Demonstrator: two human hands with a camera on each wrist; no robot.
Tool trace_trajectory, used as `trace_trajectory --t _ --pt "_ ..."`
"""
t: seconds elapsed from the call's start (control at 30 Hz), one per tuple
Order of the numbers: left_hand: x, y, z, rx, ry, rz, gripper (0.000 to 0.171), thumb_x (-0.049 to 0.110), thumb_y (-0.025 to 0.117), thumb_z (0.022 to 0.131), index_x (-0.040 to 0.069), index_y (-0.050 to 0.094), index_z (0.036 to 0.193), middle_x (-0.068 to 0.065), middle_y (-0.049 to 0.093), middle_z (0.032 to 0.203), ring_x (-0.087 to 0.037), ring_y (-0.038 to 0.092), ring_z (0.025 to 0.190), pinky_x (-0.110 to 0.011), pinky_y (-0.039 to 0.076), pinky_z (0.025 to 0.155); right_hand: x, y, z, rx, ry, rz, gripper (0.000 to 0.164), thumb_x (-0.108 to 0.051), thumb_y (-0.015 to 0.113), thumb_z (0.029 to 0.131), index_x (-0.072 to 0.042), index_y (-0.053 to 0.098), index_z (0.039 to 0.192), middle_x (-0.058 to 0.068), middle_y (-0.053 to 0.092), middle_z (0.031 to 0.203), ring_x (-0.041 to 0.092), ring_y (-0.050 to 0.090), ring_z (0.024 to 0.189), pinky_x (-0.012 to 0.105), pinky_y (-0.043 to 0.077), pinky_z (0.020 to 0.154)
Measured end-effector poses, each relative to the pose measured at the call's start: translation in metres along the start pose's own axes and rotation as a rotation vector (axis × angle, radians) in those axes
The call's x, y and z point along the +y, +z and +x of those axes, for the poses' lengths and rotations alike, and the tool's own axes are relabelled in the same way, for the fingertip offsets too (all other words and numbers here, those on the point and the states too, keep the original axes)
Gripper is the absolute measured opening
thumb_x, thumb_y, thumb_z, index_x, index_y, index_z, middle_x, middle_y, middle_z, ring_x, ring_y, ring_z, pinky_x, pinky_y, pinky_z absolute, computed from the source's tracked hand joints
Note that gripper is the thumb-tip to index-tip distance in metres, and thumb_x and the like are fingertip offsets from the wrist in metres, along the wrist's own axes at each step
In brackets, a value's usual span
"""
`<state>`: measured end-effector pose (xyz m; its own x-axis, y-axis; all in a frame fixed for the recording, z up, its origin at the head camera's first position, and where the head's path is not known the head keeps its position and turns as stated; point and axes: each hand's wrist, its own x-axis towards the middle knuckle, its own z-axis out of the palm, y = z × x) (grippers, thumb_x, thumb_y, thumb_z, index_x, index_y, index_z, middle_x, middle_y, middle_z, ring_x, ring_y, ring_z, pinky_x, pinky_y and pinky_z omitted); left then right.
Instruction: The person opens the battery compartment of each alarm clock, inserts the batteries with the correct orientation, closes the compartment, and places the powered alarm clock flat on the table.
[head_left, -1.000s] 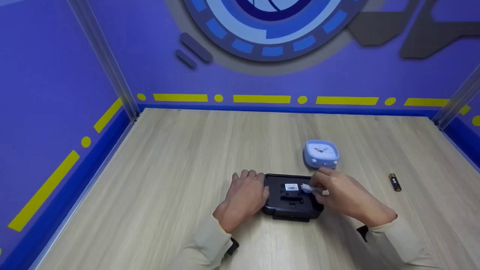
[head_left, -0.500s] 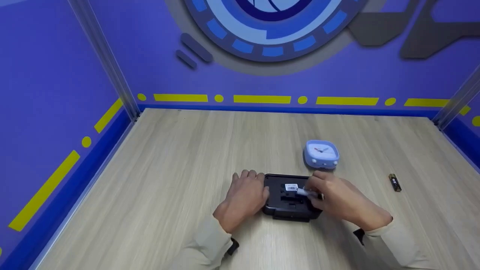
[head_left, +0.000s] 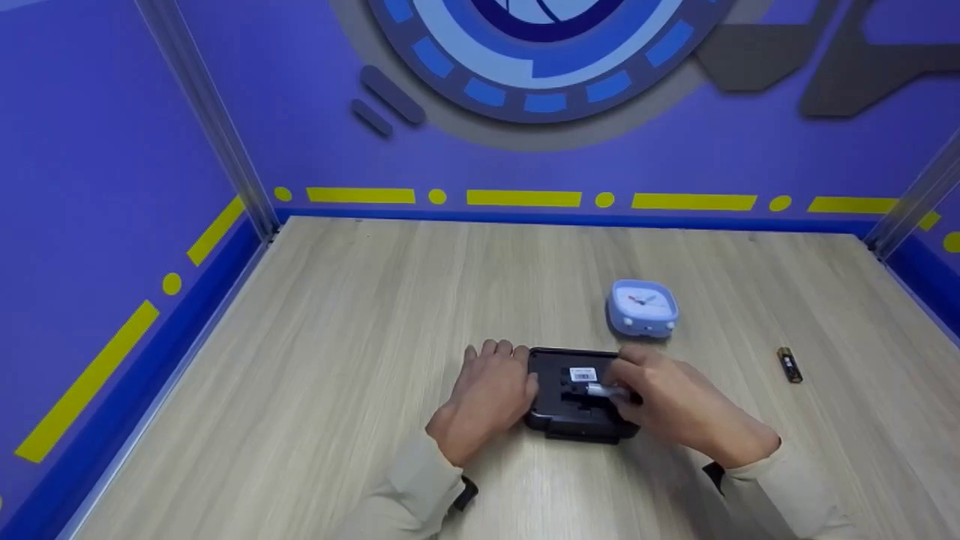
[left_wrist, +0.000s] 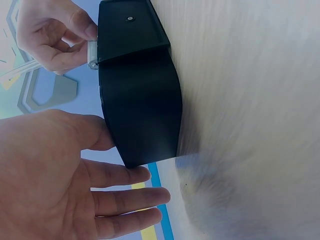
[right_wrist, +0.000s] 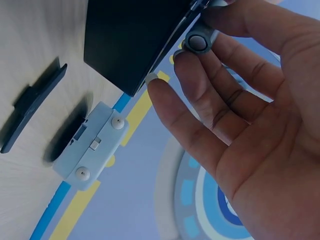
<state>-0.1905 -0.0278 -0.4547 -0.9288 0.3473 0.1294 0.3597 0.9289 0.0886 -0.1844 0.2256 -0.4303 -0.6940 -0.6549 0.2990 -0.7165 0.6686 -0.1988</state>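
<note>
A black square-cornered device [head_left: 547,409] lies on the table with its back up, showing a white barcode label [head_left: 583,374] and a narrow battery slot. Beside its left edge is my left hand [head_left: 487,401], fingers straight; in the left wrist view its thumb and index finger touch the black casing [left_wrist: 140,105]. My right hand [head_left: 667,394] pinches a silver-grey battery [head_left: 598,390] over the slot. The battery's round end [right_wrist: 198,43] shows in the right wrist view. Its other end [left_wrist: 93,64] sits against the casing edge in the left wrist view.
Behind the device stands a small light-blue clock [head_left: 643,307]. A black-and-gold battery [head_left: 790,365] lies at the right of the table. In the right wrist view, a thin black curved piece [right_wrist: 35,107] lies near the blue clock. Purple walls border the table.
My right hand has moved left and slightly nearer the body, bringing the battery from right of the label to just below it. The left hand and the device stay put.
</note>
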Motion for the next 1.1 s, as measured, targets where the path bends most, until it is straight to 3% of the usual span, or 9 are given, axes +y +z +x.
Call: trace_trajectory --t 0.6,1.1 --pt "-0.0015 0.0013 -0.0007 0.022 0.014 0.002 0.034 0.031 0.058 0.107 0.004 0.072 0.122 -0.012 0.071 0.112 -0.030 0.064 0.108 -0.051 0.050 0.093 -0.0058 0.0081 0.0018 0.039 -0.055 -0.029 0.020 0.003 0.085 0.082 -0.011 0.073 0.090 -0.003 0.059 0.090 0.012 0.060 0.077 0.036 0.055 0.063" --pt "-0.0010 0.0003 -0.0008 0.021 0.012 -0.005 0.034 0.030 0.058 0.107 0.003 0.071 0.122 -0.012 0.071 0.112 -0.030 0.064 0.108 -0.052 0.050 0.094 -0.0088 0.0069 0.0019 -0.007 -0.046 -0.013 0.021 0.001 0.086 0.083 -0.012 0.071 0.092 -0.003 0.059 0.091 0.012 0.061 0.080 0.037 0.055 0.064"
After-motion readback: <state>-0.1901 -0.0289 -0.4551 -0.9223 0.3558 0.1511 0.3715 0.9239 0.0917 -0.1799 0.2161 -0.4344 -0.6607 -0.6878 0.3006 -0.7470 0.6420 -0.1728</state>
